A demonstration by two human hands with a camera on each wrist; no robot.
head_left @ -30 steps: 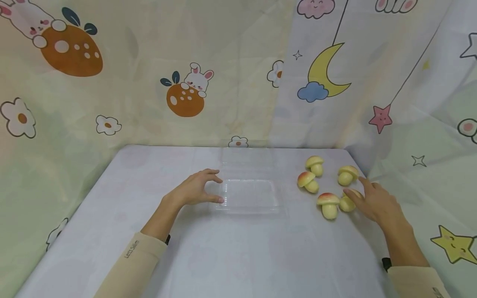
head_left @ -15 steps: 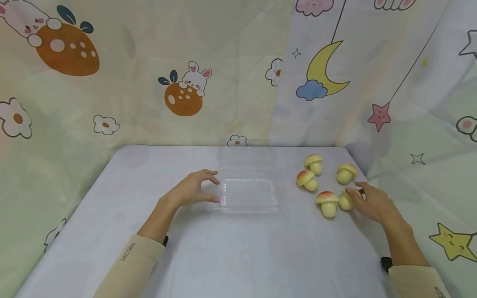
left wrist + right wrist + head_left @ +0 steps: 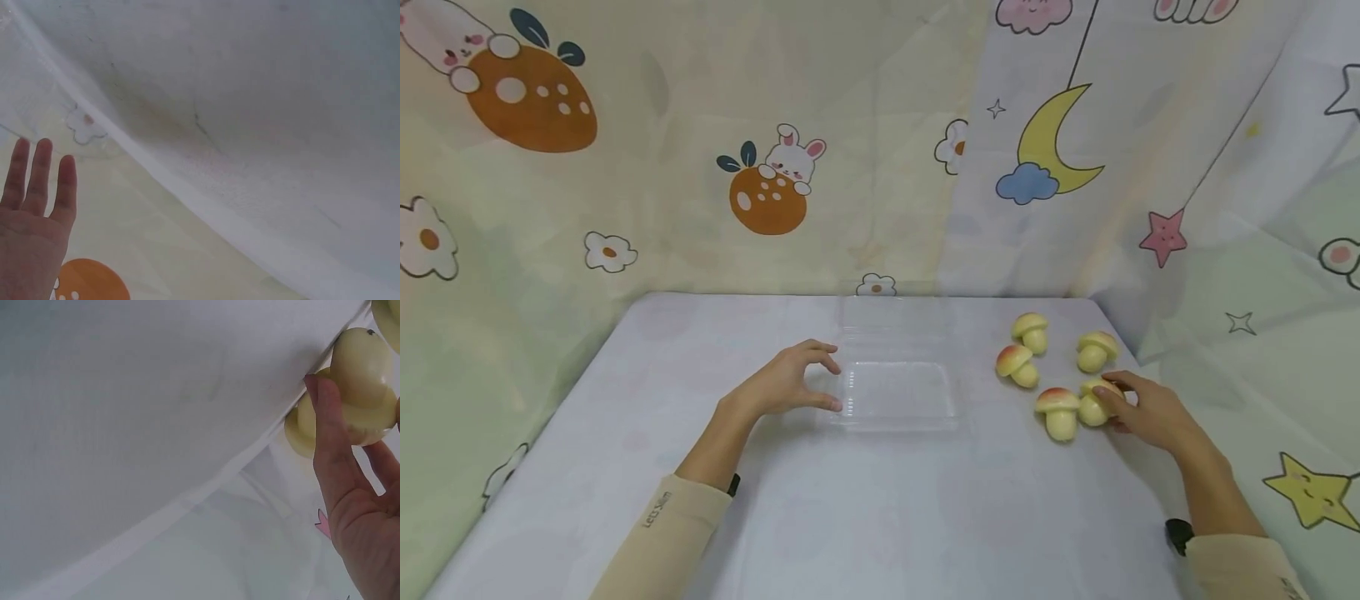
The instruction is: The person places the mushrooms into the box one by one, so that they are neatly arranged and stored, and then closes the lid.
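The step in hand appears to be taking hold of 1 yellow mushroom at the right of the counter. The right hand has its thumb and fingers curled in a pinch round that mushroom, which sits just beside the red-capped mushroom; whether it is off the surface I cannot tell. Another 3 mushrooms lie close behind. The left hand holds nothing: its thumb and fingers spread in a wide C at the left end of the clear container, and contact there is unclear. The container's lid lies folded back. As I judge it, the next move calls for a secure pinch and a lift that avoids nudging the red-capped neighbour. For writing, the left sleeve reads "Lets Slim"; lettering on the right sleeve is cut off by the frame. I can make out no label on the container or mushrooms.
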